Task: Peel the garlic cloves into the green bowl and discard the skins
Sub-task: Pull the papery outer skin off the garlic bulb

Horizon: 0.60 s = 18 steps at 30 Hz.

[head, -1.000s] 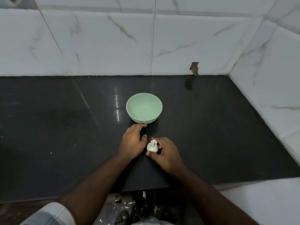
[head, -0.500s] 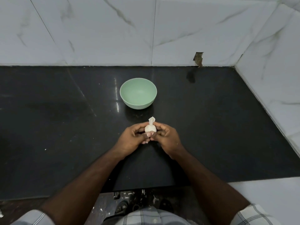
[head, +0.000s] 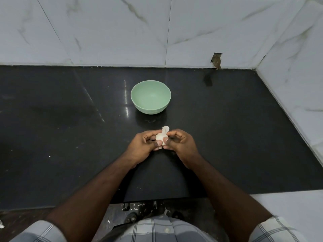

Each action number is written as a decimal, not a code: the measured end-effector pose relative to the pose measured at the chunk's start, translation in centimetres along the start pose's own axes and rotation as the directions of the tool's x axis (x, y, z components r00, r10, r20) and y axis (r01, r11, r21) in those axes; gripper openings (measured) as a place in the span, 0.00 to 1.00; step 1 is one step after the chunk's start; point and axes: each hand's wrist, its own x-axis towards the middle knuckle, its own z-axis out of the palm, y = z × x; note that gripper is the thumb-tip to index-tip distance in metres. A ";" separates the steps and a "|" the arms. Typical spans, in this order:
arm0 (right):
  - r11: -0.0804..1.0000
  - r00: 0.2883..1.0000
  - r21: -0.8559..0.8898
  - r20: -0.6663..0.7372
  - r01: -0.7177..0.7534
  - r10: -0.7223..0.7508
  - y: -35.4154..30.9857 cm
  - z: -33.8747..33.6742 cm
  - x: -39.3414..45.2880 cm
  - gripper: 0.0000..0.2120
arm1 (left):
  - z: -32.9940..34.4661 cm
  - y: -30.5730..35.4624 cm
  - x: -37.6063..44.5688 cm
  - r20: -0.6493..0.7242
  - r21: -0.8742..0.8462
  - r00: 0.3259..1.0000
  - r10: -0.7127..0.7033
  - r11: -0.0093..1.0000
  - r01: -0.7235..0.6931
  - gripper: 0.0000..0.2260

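My left hand & right hand meet, fingers curled, both pinching the garlic btwn them. It's a small white bulb, rounded, papery skin sticking up at top. Just beyond my hands: smooth round green bowl, nothing inside, on glossy black counter.

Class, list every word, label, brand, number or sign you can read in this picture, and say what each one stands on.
None: no readable text anywhere.
Green bowl: plain, no mark.
Garlic, held in both hands: no label.
Counter and wall tiles: only veining and specks.
Checked shirt: pattern only, no lettering.
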 end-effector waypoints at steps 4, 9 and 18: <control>0.999 0.999 -0.003 0.027 -0.042 0.042 -0.3 0.0 0.0 0.07 | 0.6 0.3 0.1 -0.010 0.034 1.000 -0.005 0.999 0.005 0.16; 0.996 0.992 0.082 -0.116 -0.033 0.042 -0.3 0.4 -0.5 0.02 | 1.4 0.4 0.1 -0.031 0.032 0.999 0.009 0.999 -0.008 0.16; 0.999 0.978 -0.015 -0.207 -0.033 0.029 0.0 0.5 -0.5 0.05 | 1.6 0.4 0.0 -0.087 -0.040 0.995 -0.046 0.998 0.043 0.15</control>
